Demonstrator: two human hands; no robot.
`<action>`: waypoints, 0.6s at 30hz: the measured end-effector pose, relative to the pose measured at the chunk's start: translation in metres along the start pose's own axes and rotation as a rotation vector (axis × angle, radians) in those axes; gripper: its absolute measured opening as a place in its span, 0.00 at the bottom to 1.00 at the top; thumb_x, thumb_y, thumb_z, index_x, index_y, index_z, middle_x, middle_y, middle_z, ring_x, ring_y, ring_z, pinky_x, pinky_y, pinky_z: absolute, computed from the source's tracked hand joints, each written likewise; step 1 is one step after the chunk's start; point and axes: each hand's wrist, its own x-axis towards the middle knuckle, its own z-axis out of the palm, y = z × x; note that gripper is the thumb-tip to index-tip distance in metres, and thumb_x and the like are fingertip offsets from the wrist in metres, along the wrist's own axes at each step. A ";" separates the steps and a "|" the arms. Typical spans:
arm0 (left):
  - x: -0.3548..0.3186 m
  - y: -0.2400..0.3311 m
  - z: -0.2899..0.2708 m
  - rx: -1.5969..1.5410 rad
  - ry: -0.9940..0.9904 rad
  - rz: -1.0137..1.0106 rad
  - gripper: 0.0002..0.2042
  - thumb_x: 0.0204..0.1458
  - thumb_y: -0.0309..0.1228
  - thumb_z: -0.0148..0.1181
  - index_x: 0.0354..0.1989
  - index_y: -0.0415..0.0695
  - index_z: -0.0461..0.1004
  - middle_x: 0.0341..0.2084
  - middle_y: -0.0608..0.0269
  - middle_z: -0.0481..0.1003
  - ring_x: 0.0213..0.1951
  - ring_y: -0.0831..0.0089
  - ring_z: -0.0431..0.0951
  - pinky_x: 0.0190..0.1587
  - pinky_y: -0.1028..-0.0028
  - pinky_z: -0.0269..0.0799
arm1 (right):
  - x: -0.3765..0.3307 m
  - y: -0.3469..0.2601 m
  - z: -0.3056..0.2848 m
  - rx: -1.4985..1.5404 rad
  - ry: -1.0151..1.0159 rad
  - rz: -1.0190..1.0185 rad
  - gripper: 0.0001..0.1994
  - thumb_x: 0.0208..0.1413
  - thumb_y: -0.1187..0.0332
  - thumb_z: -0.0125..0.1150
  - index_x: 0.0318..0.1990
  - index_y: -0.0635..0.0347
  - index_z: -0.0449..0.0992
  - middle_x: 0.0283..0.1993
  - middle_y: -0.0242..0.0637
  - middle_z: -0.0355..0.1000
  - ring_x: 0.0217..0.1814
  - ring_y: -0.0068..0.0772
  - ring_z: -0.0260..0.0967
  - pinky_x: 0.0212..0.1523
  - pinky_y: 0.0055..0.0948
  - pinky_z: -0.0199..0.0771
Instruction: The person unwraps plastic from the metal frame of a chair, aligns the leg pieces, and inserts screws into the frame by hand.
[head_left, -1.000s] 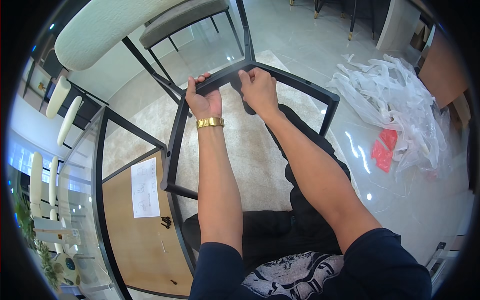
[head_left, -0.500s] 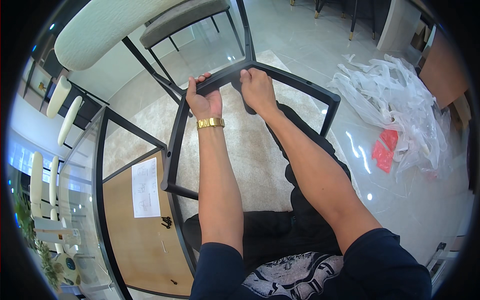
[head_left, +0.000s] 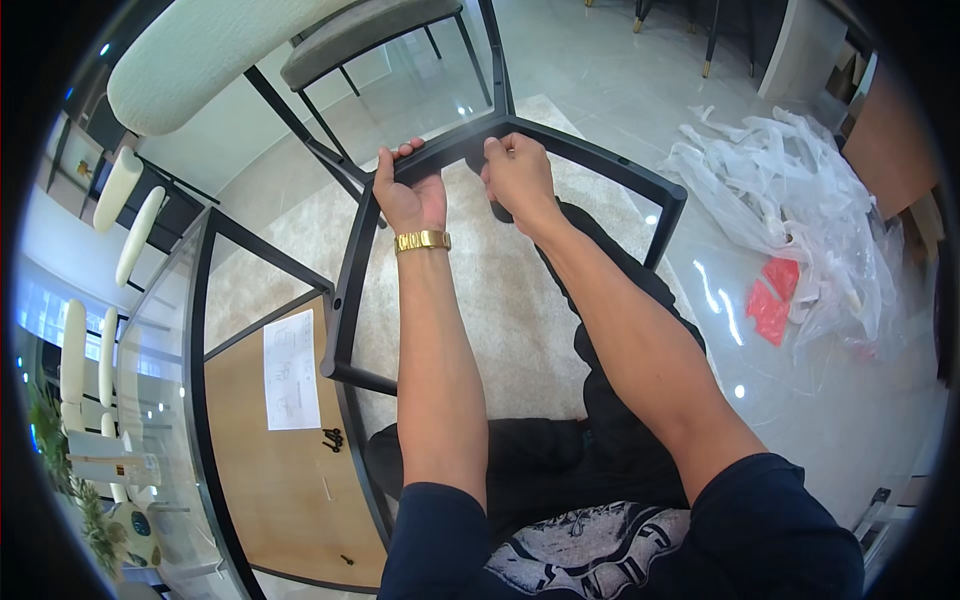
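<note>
A black metal chair frame (head_left: pixel 600 160) with a cream padded backrest (head_left: pixel 200 65) stands in front of me, over my legs. My left hand (head_left: pixel 412 197), with a gold watch at its wrist, is wrapped round the frame's crossbar from below, fingertips showing over the top edge. Close by, at the corner where crossbar and side rail meet, my right hand (head_left: pixel 522 180) is closed with thumb and fingers pressed together. What it pinches, if anything, is hidden by the fingers.
To the left, a brown panel (head_left: pixel 245 470) within a black frame carries a printed sheet (head_left: pixel 291 370), several black bolts (head_left: pixel 332 440) and a thin hex key (head_left: pixel 327 488). Crumpled clear plastic bags (head_left: pixel 800 200) lie on the tiles at right. A grey padded seat (head_left: pixel 370 42) stands beyond; a beige rug (head_left: pixel 470 330) lies below.
My right hand has turned slightly at the frame's corner, its fingers curling differently. The left hand keeps its hold, and the frame stays in place.
</note>
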 end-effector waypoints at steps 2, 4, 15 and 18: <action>0.000 -0.002 0.006 -0.004 0.000 -0.003 0.12 0.64 0.33 0.57 0.29 0.41 0.71 0.26 0.56 0.75 0.38 0.58 0.77 0.54 0.60 0.73 | 0.014 0.012 0.002 -0.031 0.018 -0.068 0.21 0.67 0.57 0.50 0.31 0.68 0.74 0.22 0.40 0.72 0.19 0.26 0.68 0.20 0.30 0.66; 0.001 -0.003 0.007 -0.004 0.000 -0.001 0.12 0.64 0.33 0.57 0.29 0.41 0.71 0.26 0.56 0.75 0.38 0.59 0.77 0.54 0.60 0.73 | 0.024 0.018 0.003 -0.009 0.006 -0.051 0.19 0.66 0.58 0.51 0.32 0.67 0.73 0.20 0.36 0.69 0.17 0.23 0.63 0.18 0.26 0.60; 0.009 0.001 -0.007 0.010 -0.040 0.009 0.10 0.64 0.33 0.56 0.31 0.42 0.71 0.27 0.56 0.77 0.41 0.57 0.78 0.57 0.51 0.70 | 0.004 -0.007 0.001 0.347 -0.044 0.182 0.19 0.68 0.57 0.48 0.29 0.61 0.71 0.20 0.31 0.64 0.14 0.20 0.54 0.14 0.24 0.52; 0.004 -0.002 -0.001 -0.001 -0.013 0.001 0.11 0.63 0.33 0.58 0.29 0.41 0.71 0.26 0.56 0.76 0.38 0.59 0.77 0.54 0.60 0.73 | 0.011 -0.005 -0.004 0.573 -0.116 0.354 0.16 0.68 0.58 0.49 0.30 0.59 0.69 0.20 0.29 0.63 0.14 0.19 0.53 0.14 0.23 0.51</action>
